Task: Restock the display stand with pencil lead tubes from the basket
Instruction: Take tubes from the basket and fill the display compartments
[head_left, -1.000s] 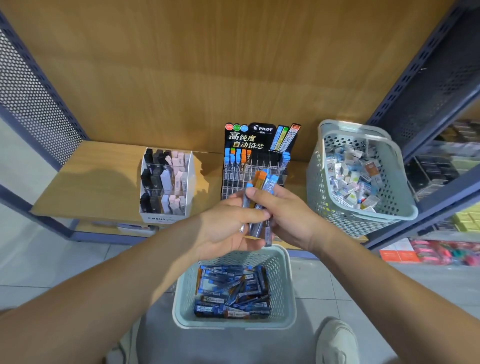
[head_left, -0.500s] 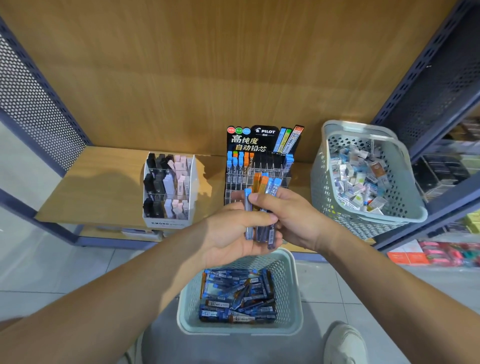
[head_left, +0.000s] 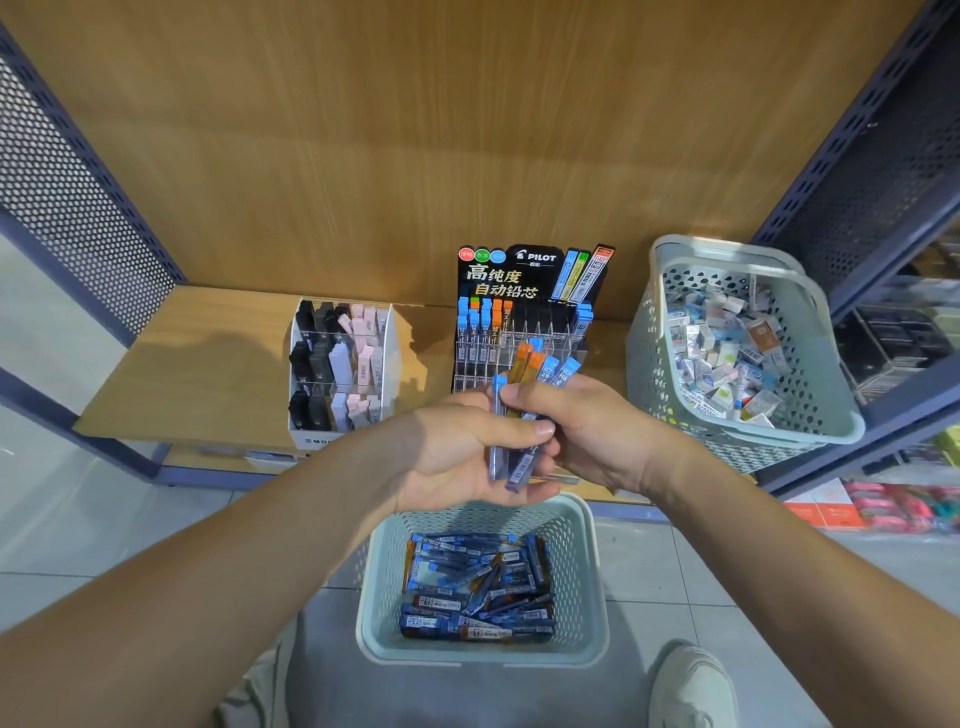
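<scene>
Pencil lead tubes (head_left: 521, 465) (blue and orange caps up) fan between both hands: left hand (head_left: 457, 457) thumb curled over them, right hand (head_left: 597, 431) fingers pinching. Display stand (head_left: 498, 280) beyond the fingertips, basket (head_left: 480, 656) beneath.

Capped lead tubes (head_left: 537, 371) fanned before part-filled display stand (head_left: 496, 283); more in basket (head_left: 589, 525).

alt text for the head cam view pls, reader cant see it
A person's left hand and right hand hold a bunch of pencil lead tubes in front of the display stand on a wooden shelf. Below them, a basket holds more tubes.
</scene>
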